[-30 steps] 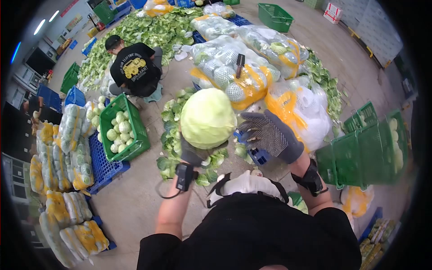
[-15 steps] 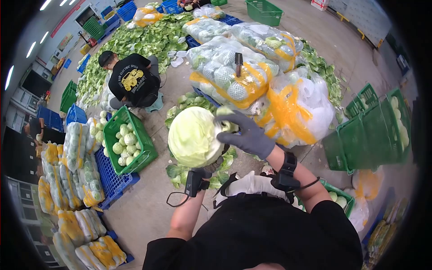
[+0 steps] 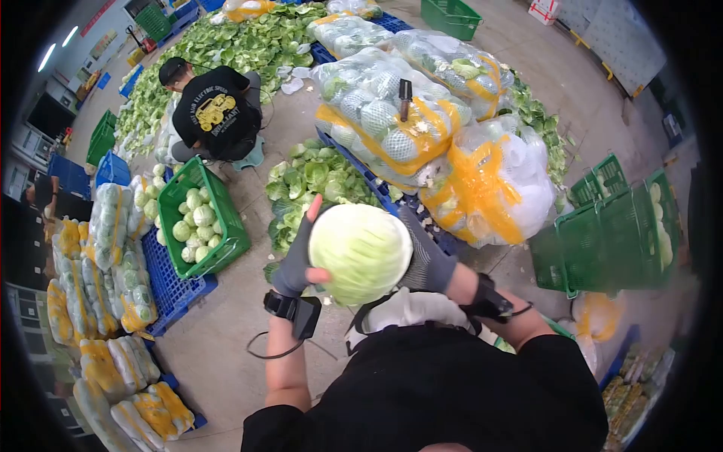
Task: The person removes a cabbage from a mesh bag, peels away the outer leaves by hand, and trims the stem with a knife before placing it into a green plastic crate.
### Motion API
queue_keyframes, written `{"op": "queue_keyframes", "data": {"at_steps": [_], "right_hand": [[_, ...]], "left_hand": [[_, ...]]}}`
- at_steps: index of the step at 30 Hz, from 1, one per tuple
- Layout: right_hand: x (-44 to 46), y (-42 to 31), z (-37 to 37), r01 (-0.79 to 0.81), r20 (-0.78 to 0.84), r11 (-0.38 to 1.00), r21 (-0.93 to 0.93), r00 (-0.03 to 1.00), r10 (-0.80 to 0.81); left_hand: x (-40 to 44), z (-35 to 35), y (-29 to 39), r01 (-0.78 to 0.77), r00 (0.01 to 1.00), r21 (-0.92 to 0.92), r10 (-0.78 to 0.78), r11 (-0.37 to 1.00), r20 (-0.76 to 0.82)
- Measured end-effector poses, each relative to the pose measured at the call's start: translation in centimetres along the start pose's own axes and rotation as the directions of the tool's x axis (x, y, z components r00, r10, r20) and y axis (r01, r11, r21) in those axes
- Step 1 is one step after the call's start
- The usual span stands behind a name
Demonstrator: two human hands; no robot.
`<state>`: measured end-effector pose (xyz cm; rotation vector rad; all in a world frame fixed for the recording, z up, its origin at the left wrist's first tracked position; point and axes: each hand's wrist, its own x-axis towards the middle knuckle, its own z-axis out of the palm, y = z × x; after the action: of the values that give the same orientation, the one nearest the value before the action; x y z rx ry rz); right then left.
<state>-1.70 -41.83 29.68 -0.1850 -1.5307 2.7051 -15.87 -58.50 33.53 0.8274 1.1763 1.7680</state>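
A pale green cabbage (image 3: 360, 255) is between my two gloved hands, in front of my lap. My left hand (image 3: 294, 260) wraps its left side, bare thumb and fingertip showing past the grey glove. Against its right side presses my right hand (image 3: 426, 256), also in a grey glove; its fingertips are partly hidden behind the cabbage. Loose cabbage leaves (image 3: 320, 181) lie on the floor just beyond it. Farther right, a dark-handled tool (image 3: 405, 99) stands up from a bag of net-wrapped cabbages (image 3: 361, 83).
Left stands a green crate (image 3: 226, 248) of cabbages beside a blue pallet (image 3: 169, 282) and stacked bagged produce (image 3: 113, 226). A person (image 3: 218, 113) sits near a large leaf pile (image 3: 248, 45). Green crates (image 3: 580, 248) stand at right. A taped bag (image 3: 489, 188) is close to my right hand.
My right hand has moved from the cabbage's upper right, where it held a green leaf piece, onto its side. My left hand has come up from underneath. The cabbage has turned and shifted right.
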Motion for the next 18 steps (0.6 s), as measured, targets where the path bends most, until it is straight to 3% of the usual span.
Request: {"op": "queue_keyframes", "data": {"at_steps": [1,2,3,4,5,6,7,8,9,10,11,12,13,14,15,16,17,18], "right_hand": [[1.0,0.7,-0.8,-0.068,-0.067,0.876,0.478,0.991,0.113],[0.9,0.1,-0.9,-0.068,-0.083,0.876,0.478,0.989,0.122],[1.2,-1.3,-1.2,0.058,-0.134,0.899,0.435,0.991,0.001],[1.7,-2.5,-1.9,0.181,-0.172,0.905,0.385,0.978,-0.122],[2.1,-2.2,-3.2,0.177,-0.178,0.906,0.385,0.977,-0.115],[2.4,-1.3,-4.6,0.238,-0.268,0.971,-0.035,0.933,-0.239],[2.7,-0.6,-5.9,0.226,-0.293,0.864,-0.451,0.877,-0.382],[3.5,-1.7,-5.9,0.184,-0.341,0.965,-0.189,0.909,-0.24],[5.0,-1.7,-7.2,0.182,-0.35,0.967,-0.18,0.907,-0.235],[6.8,-1.2,-9.1,0.139,-0.045,0.878,0.458,0.99,-0.133],[8.3,-0.8,-11.1,-0.132,0.267,0.471,0.872,0.935,-0.232],[7.9,-0.3,-11.9,0.201,-0.36,0.902,0.382,0.931,-0.056],[8.7,0.0,-13.1,0.21,-0.371,0.896,0.391,0.927,-0.055],[9.9,-0.6,-13.8,0.148,-0.369,0.841,0.521,0.927,0.065],[11.0,-1.1,-14.7,0.091,-0.349,0.762,0.641,0.919,0.184],[12.7,2.2,-17.8,0.176,-0.387,0.966,0.191,0.918,-0.09],[13.9,2.5,-19.8,0.185,-0.406,0.962,0.202,0.909,-0.089],[15.2,2.7,-21.7,0.181,-0.405,0.983,0.039,0.902,-0.15]], "left_hand": [[0.9,0.8,0.9,0.052,0.998,0.223,-0.046,0.974,-0.032],[1.8,0.1,0.2,-0.118,0.992,0.582,0.073,0.805,0.1],[2.3,0.3,-0.7,-0.126,0.991,0.572,0.08,0.811,0.105],[2.6,0.8,-1.5,-0.004,1.0,0.444,0.013,0.896,-0.018],[2.8,1.4,-2.4,0.122,0.988,0.292,-0.088,0.949,-0.129],[3.5,1.7,-3.5,0.151,0.985,0.055,-0.146,0.987,-0.091],[4.2,2.2,-4.4,0.166,0.983,0.053,-0.161,0.985,-0.09],[5.2,2.9,-4.7,0.138,0.984,0.011,-0.135,0.99,-0.119],[6.4,3.2,-4.9,0.108,0.982,-0.029,-0.111,0.994,-0.15],[7.7,3.2,-4.9,0.103,0.983,-0.017,-0.105,0.995,-0.153],[9.1,2.8,-5.2,0.112,0.983,-0.014,-0.113,0.994,-0.148],[10.4,2.4,-5.7,0.054,0.983,0.092,-0.036,0.994,-0.181],[11.8,1.9,-6.3,0.0,0.979,0.202,0.042,0.979,-0.201],[13.3,1.1,-7.3,0.012,0.977,0.315,0.055,0.949,-0.205],[15.2,0.2,-7.6,0.028,0.98,0.315,0.035,0.949,-0.194],[17.2,-0.8,-8.0,-0.017,0.987,0.679,0.122,0.734,-0.108],[19.4,-1.7,-8.5,-0.083,0.986,0.919,0.168,0.385,0.018],[21.9,-2.7,-10.5,0.062,0.993,0.505,0.0,0.861,-0.122]]}}
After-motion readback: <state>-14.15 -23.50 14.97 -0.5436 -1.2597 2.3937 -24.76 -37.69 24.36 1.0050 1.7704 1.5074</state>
